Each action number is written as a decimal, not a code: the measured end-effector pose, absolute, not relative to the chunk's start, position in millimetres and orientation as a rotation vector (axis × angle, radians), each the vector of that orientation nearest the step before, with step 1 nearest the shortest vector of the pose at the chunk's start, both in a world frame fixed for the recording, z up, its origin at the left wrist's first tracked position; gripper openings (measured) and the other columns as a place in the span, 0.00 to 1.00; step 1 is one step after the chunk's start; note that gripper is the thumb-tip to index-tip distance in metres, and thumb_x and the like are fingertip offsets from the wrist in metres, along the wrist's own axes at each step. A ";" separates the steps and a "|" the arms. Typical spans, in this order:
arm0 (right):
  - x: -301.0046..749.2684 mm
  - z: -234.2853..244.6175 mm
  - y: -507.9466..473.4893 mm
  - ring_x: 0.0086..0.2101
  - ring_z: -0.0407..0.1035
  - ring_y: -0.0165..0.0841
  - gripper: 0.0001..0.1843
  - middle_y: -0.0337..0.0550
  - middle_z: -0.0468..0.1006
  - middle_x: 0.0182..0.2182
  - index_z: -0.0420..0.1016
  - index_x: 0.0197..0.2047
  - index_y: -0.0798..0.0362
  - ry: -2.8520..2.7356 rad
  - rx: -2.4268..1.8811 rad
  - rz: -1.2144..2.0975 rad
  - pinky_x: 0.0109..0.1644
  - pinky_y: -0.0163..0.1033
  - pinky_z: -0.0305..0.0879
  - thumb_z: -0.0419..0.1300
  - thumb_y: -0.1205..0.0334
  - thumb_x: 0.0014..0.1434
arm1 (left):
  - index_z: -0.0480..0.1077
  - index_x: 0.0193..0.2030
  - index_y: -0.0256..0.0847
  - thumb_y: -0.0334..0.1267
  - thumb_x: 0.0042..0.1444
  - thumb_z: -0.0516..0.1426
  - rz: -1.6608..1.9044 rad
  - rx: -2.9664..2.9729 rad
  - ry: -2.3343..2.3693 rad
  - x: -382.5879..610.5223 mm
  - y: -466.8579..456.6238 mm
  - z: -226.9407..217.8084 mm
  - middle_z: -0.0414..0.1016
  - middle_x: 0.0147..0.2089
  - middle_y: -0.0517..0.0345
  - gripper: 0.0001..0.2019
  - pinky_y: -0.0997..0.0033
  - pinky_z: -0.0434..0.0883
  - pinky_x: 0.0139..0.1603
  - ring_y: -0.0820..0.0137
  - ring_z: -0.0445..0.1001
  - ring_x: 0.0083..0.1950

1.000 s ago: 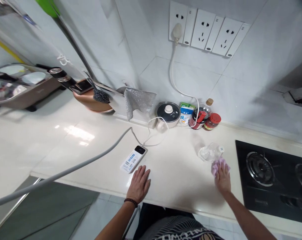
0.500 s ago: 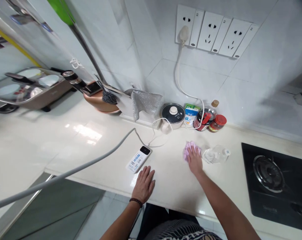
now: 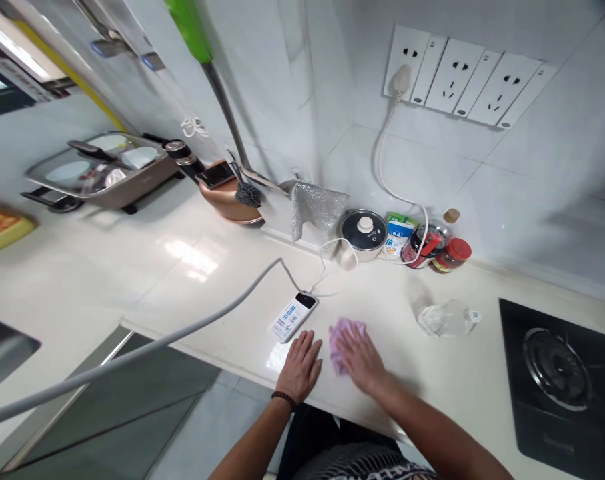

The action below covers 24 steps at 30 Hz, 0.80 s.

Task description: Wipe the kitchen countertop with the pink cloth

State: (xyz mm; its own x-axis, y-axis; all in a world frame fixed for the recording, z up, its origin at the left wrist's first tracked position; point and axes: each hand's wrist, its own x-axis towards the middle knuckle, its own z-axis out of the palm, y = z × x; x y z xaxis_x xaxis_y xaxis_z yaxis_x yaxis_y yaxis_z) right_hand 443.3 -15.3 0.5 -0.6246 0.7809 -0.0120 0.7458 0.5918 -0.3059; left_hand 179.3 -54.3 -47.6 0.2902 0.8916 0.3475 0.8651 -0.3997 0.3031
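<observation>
My right hand point(image 3: 363, 363) presses a crumpled pink-purple cloth point(image 3: 336, 352) against the white countertop point(image 3: 252, 327), its fingers over the cloth. Flat on the counter near the front edge lies my left hand point(image 3: 300, 371), fingers stretched out and holding nothing; a dark bead bracelet circles that wrist. Just beyond its fingertips is a white power bank point(image 3: 288, 321) with a black end and a cable plugged in. A clear plastic bottle point(image 3: 447, 319) lies on its side, to the right of the cloth and apart from it.
Along the wall stand a small lidded electric pot point(image 3: 363, 233), a seasoning packet point(image 3: 398, 235) and red-lidded jars point(image 3: 452, 255). A black gas stove point(image 3: 557, 373) sits at right. A thick grey cable point(image 3: 192, 327) crosses the left side, and a lidded electric pan point(image 3: 117, 183) stands at far left.
My right hand has brought the cloth left and nearer the front edge, closer to my left hand. My left hand stays beside the power bank. The view has shifted slightly left.
</observation>
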 end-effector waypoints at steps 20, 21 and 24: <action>445.8 35.3 87.5 0.53 0.75 0.41 0.24 0.49 0.76 0.60 0.73 0.63 0.51 -2.455 -1.820 0.211 0.57 0.54 0.77 0.65 0.49 0.69 | 0.61 0.76 0.40 0.36 0.70 0.53 0.659 2.427 1.691 181.3 -58.0 -39.6 0.61 0.79 0.41 0.28 0.40 0.62 0.76 0.51 0.50 0.83; 434.8 33.3 82.9 0.55 0.75 0.42 0.25 0.49 0.76 0.61 0.73 0.63 0.51 -2.474 -1.786 0.235 0.58 0.55 0.76 0.65 0.48 0.69 | 0.59 0.77 0.40 0.37 0.70 0.53 0.654 2.423 1.688 181.0 -58.1 -38.9 0.61 0.79 0.41 0.29 0.41 0.62 0.77 0.52 0.50 0.83; 408.9 25.5 52.9 0.66 0.65 0.45 0.27 0.49 0.69 0.71 0.69 0.70 0.45 -2.549 -1.664 0.307 0.71 0.61 0.62 0.61 0.50 0.71 | 0.55 0.79 0.39 0.38 0.71 0.52 0.645 2.416 1.674 180.1 -57.7 -38.7 0.60 0.79 0.40 0.31 0.42 0.62 0.77 0.52 0.50 0.83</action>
